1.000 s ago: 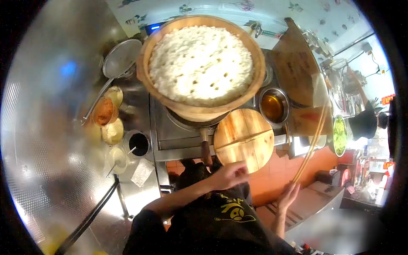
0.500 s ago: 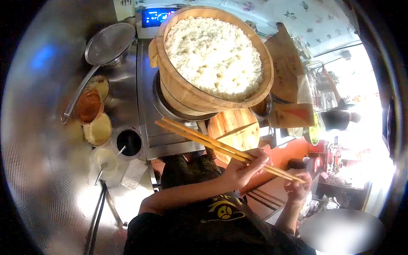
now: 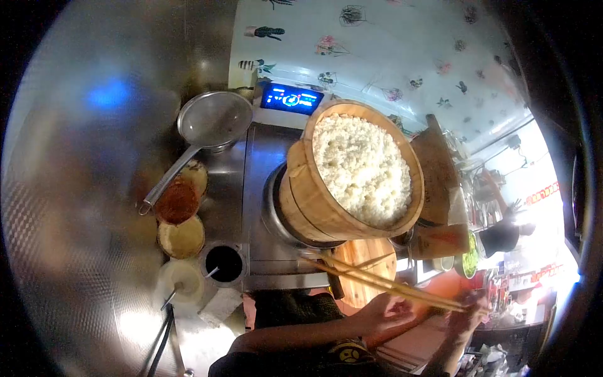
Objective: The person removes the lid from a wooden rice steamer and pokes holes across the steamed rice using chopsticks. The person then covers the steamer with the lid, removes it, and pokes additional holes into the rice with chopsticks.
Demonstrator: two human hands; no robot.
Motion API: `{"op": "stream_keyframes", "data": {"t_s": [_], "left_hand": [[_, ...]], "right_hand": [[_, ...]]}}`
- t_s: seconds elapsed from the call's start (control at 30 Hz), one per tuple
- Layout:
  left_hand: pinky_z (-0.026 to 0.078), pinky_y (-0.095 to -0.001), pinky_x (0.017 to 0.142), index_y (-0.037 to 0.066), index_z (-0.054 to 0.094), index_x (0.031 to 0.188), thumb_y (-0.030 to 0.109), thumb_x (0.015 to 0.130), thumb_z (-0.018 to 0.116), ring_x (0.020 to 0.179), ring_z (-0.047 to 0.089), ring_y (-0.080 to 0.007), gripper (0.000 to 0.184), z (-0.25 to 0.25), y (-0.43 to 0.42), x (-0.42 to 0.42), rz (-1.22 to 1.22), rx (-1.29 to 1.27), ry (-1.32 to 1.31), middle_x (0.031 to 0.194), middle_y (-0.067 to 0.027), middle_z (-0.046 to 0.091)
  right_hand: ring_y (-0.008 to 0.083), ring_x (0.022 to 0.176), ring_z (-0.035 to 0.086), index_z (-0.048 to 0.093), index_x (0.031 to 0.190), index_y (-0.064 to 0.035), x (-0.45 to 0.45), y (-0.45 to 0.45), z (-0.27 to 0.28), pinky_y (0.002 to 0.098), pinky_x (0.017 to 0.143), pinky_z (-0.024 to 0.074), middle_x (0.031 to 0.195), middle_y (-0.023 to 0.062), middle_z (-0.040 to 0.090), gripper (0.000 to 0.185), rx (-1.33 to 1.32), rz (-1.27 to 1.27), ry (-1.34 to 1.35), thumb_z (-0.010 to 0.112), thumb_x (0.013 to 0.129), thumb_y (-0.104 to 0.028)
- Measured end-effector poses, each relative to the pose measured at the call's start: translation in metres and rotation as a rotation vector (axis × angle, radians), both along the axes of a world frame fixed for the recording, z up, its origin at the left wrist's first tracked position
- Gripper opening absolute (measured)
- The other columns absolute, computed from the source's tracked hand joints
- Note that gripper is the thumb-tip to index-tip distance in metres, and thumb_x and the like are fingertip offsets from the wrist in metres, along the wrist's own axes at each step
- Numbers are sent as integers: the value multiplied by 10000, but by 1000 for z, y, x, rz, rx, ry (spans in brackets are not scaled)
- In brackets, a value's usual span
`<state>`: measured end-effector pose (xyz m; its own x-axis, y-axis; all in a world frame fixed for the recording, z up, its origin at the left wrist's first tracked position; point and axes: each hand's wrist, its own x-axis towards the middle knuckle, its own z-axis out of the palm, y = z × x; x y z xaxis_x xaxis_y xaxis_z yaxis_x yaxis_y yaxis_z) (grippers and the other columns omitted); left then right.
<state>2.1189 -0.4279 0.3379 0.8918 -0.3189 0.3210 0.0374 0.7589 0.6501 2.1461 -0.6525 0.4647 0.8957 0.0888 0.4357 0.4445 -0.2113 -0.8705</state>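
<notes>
A wooden tub full of white rice sits tilted in a metal pan on the cooktop. My right hand, at the lower right, is closed round the thick ends of long wooden chopsticks, whose tips point left in front of the tub. Just below the sticks is my left hand, blurred, with fingers loosely apart and nothing visible in it. Behind the sticks lies a round wooden lid, partly covered by them.
On the steel counter at left are a strainer, bowls of red and pale seasoning and a dark-liquid container. Cardboard stands right of the tub. Another person's dark sleeve shows farther right.
The view has shifted, showing more wall and display. The chopsticks have swung from upright to across the front of the tub. My left hand took hold of them, then came away below.
</notes>
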Motion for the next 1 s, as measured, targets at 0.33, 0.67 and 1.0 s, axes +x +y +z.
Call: {"op": "stream_keyframes", "data": {"t_s": [0.33, 0.67, 1.0], "left_hand": [[470, -285, 717, 30, 570, 962, 247, 962, 520, 746, 553, -134, 223, -114, 96, -36, 179, 280, 501, 828, -52, 584], [419, -259, 614, 62, 573, 862, 193, 948, 528, 661, 522, -103, 163, -163, 133, -62, 521, 345, 808, 741, -12, 560], [412, -267, 623, 67, 565, 842, 186, 938, 541, 654, 503, -119, 154, -157, 123, -59, 603, 314, 810, 731, -31, 555]], "right_hand": [[218, 731, 661, 633, 944, 56, 52, -30, 114, 298, 592, 551, 924, 166, 660, 283, -314, -146, -240, 550, 941, -214], [272, 728, 697, 624, 969, 116, 111, 21, 182, 305, 570, 573, 841, 222, 678, 334, -579, -9, -95, 536, 929, -204], [233, 750, 696, 631, 984, 98, 153, 77, 185, 295, 624, 589, 854, 181, 684, 275, -755, 213, -46, 488, 960, -135]]}}
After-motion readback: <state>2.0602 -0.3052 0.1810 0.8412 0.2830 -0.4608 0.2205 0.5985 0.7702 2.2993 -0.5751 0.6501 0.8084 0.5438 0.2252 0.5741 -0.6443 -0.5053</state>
